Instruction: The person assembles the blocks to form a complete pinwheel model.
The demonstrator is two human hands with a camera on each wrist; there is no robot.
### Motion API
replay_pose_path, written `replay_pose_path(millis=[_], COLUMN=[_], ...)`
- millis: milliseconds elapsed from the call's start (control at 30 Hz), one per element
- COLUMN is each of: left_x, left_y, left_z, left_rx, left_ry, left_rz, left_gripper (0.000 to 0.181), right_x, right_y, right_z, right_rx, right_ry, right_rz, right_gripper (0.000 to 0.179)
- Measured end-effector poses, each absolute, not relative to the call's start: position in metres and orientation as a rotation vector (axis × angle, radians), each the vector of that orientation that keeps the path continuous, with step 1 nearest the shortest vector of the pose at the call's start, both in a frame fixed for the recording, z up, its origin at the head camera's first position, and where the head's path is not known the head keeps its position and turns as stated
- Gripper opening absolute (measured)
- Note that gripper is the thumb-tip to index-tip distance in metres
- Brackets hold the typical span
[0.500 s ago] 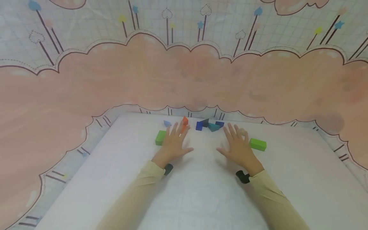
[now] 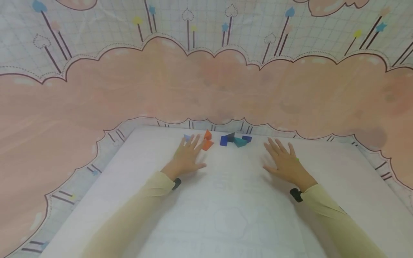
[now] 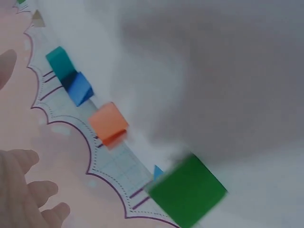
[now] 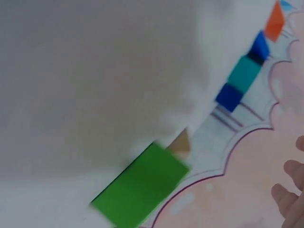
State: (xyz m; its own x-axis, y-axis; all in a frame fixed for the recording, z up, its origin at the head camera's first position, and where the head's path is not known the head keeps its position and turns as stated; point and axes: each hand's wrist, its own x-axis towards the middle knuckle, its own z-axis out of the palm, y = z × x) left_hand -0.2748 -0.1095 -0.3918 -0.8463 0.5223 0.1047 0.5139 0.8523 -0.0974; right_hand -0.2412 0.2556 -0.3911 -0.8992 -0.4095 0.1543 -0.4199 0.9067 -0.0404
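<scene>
My left hand (image 2: 186, 156), fingers spread, is over the left part of the white table, overlapping a light blue block (image 2: 187, 137). Just right of its fingertips sit orange blocks (image 2: 207, 144). A green block (image 3: 187, 191) shows in the left wrist view; the hand hides it from the head view. On the other side my right hand (image 2: 285, 163) is spread with nothing in its grasp. It covers most of a second green block (image 4: 142, 185), which lies beside a tan triangular block (image 4: 181, 145) in the right wrist view.
Between the hands, near the table's back edge, stand a dark blue block (image 2: 224, 141), a teal block (image 2: 240, 142) and another blue block (image 2: 247, 138). A patterned pink and white cloth (image 2: 206, 89) rises behind the white tabletop (image 2: 232, 193).
Both hands have moved apart, the left one leftward and the right one rightward. They now cover the green blocks in the head view, while the orange blocks show more fully.
</scene>
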Motion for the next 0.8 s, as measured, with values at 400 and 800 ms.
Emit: replay_pose_path(millis=[400, 800], left_x=[-0.278, -0.281], left_y=[-0.144, -0.164], left_z=[-0.397, -0.402], left_rx=[-0.862, -0.87], left_ry=[-2.949, -2.952], left_rz=[0.2, 0.181], left_gripper=[0.087, 0.086], right_x=[-0.245, -0.254], right_y=[0.308, 0.336], right_z=[-0.388, -0.391], right_rx=[0.831, 0.934], right_ry=[-2.89, -2.863], right_rz=[-0.154, -0.288], right_gripper=[0.073, 0.069])
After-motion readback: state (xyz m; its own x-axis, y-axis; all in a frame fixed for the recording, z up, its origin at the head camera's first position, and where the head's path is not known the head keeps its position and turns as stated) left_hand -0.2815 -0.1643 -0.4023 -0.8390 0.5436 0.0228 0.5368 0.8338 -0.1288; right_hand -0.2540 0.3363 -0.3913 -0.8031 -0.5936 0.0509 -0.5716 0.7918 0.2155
